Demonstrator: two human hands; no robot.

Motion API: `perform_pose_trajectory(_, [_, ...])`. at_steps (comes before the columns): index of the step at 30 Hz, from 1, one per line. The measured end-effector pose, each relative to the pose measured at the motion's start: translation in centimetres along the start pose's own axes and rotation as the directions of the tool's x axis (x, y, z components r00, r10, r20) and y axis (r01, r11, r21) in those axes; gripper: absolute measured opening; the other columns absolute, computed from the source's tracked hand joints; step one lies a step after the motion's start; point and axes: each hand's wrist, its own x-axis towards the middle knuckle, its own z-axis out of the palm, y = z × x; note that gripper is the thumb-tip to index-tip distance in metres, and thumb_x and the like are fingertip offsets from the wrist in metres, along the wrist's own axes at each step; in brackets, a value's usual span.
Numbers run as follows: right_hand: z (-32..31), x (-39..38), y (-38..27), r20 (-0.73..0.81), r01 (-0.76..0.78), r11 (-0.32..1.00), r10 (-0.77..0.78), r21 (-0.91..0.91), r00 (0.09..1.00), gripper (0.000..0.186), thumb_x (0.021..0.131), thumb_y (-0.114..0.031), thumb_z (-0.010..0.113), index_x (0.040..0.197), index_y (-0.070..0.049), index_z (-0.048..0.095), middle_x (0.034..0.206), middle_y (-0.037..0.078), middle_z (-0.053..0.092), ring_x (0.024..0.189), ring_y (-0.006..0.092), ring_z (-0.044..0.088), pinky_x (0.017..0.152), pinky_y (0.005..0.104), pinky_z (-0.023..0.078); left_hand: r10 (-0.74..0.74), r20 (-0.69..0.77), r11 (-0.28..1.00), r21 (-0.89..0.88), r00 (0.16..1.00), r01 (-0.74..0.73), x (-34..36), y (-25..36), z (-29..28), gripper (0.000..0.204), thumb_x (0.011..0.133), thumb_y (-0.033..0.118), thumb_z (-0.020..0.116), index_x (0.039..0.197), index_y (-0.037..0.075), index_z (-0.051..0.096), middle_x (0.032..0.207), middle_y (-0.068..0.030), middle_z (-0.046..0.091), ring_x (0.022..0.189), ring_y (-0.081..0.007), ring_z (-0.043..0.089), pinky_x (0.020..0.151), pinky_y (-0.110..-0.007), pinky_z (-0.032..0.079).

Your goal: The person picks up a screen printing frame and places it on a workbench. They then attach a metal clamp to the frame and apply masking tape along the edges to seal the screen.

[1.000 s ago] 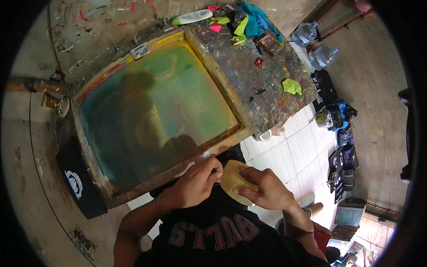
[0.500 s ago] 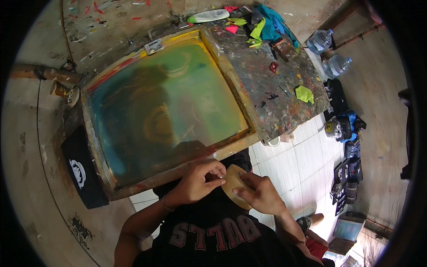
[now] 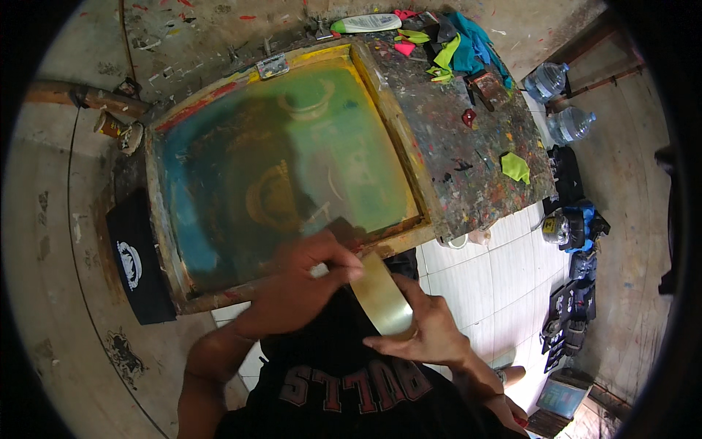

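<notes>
A wide roll of clear, yellowish packing tape (image 3: 383, 298) is held in front of my chest, its shiny outer face turned up. My right hand (image 3: 433, 325) grips the roll from the right, thumb and fingers on its edges. At the roll's upper left edge, my left hand (image 3: 303, 274) pinches with thumb and forefinger, apparently on the tape's loose end; motion blurs this hand. Just beyond both hands lies a wooden-framed printing screen (image 3: 292, 175), its green and blue mesh showing faint circular designs. My left hand overlaps the screen's near edge.
The screen rests on a paint-spattered table (image 3: 468, 168). Coloured cloth scraps (image 3: 468, 47), a white bottle (image 3: 368, 23) and a lime scrap (image 3: 515, 167) lie on it. Black printed cloth (image 3: 131, 260) hangs at the left. Large water bottles (image 3: 547, 81) stand on the right.
The tape roll has turned and shows its broad face. My left hand has shifted up and left over the screen's edge. My right hand's grip on the roll has opened wider.
</notes>
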Motion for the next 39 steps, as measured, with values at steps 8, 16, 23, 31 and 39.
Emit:
perform_pose_trajectory(8, [-1.6, 0.8, 5.3, 0.285, -0.372, 0.927, 0.342, 0.056, 0.895, 0.07, 0.084, -0.029, 0.081, 0.139, 0.0, 0.049, 0.106, 0.016, 0.07, 0.094, 0.0224, 0.069, 0.084, 0.0349, 0.054, 0.107, -0.204, 0.989, 0.122, 0.973, -0.083, 2.2, 3.7, -12.5, 0.002, 0.089, 0.002, 0.067, 0.09, 0.0, 0.067, 0.085, 0.0014, 0.062, 0.082, -0.0054, 0.055, 0.077, -0.022, 0.045])
perform_pose_trajectory(16, [-0.7, 1.1, 7.4, 0.519, -0.434, 0.836, 0.22, 0.337, 0.826, 0.056, 0.092, -0.008, 0.07, 0.143, -0.015, 0.047, 0.119, 0.01, 0.061, 0.106, 0.0194, 0.061, 0.092, 0.0329, 0.052, 0.207, -0.323, 0.969, 0.2, 0.924, -0.147, -1.0, 3.1, -13.3, 0.005, 0.091, 0.004, 0.068, 0.093, 0.0, 0.065, 0.087, 0.0022, 0.059, 0.085, -0.0058, 0.053, 0.077, -0.021, 0.042])
perform_pose_trajectory(23, [-0.3, 1.3, 6.9, 0.379, -0.242, 0.957, 0.166, 0.162, 0.911, 0.067, 0.09, -0.015, 0.073, 0.149, -0.014, 0.042, 0.127, 0.012, 0.062, 0.116, 0.0228, 0.06, 0.094, 0.0318, 0.049, 0.03, -0.466, 0.94, 0.313, 0.884, 0.133, 0.3, 1.6, -13.7, 0.005, 0.091, 0.004, 0.067, 0.09, 0.0, 0.064, 0.086, 0.0003, 0.058, 0.081, -0.0077, 0.05, 0.073, -0.023, 0.041])
perform_pose_trajectory(31, [-5.8, 1.4, 0.5, 0.368, -0.042, 0.981, -0.03, 0.188, 0.929, 0.023, 0.094, -0.018, 0.067, 0.115, -0.008, 0.065, 0.1, 0.008, 0.072, 0.082, 0.0265, 0.072, 0.073, 0.0368, 0.056, 0.489, -0.452, 0.86, 0.393, 0.746, -0.325, -10.9, 2.0, -21.5, 0.016, 0.094, 0.015, 0.064, 0.099, 0.0, 0.064, 0.1, -0.0111, 0.059, 0.098, -0.0212, 0.057, 0.088, -0.038, 0.046])
perform_pose_trajectory(39, [-9.9, -2.9, -11.7, -0.011, 0.492, 0.766, -0.545, -0.413, 0.838, 0.03, 0.075, -0.031, 0.085, 0.097, -0.014, 0.074, 0.099, 0.021, 0.073, 0.084, 0.036, 0.073, 0.062, 0.0444, 0.063, 0.595, -0.8, 0.677, 0.447, 0.079, -0.584, -20.9, 0.4, -26.8, 0.041, 0.1, 0.03, 0.057, 0.128, 0.0, 0.054, 0.112, -0.0121, 0.054, 0.137, -0.0346, 0.034, 0.12, -0.057, 0.018])
